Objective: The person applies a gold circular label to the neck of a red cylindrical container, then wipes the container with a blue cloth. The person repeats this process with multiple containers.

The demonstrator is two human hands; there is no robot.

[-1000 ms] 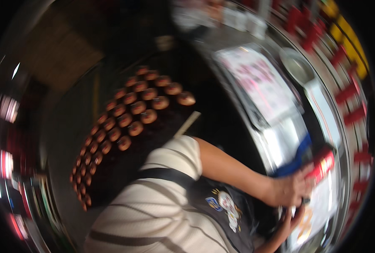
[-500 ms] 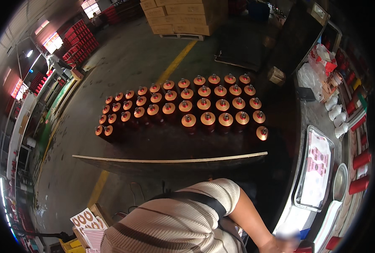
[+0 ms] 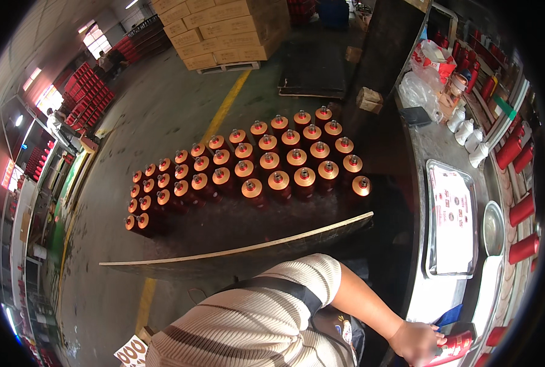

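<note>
My left hand (image 3: 416, 342) is at the lower right, over the edge of the bench. Its fingers are closed round one end of a red bottle (image 3: 459, 348) with pale markings, which lies tilted. Part of the hand is blurred, and the lower frame edge cuts the bottle off. A blue flat piece (image 3: 448, 315) rests right behind the bottle. My right hand is outside the picture. Beyond my arm, rows of red bottles with gold shoulders (image 3: 278, 180) stand upright on a dark low board (image 3: 235, 249).
A metal tray (image 3: 431, 244) with printed sheets lies on the bench, beside a round metal bowl (image 3: 493, 227). White bottles (image 3: 465, 132) and a plastic bag (image 3: 420, 92) are farther back. Stacked cartons (image 3: 223, 33) stand on a pallet. Another person (image 3: 58, 127) is far left.
The view has turned, so the bottles and bench sit farther left. My left hand shows more fully now, and the red bottle at it has come further into sight.
</note>
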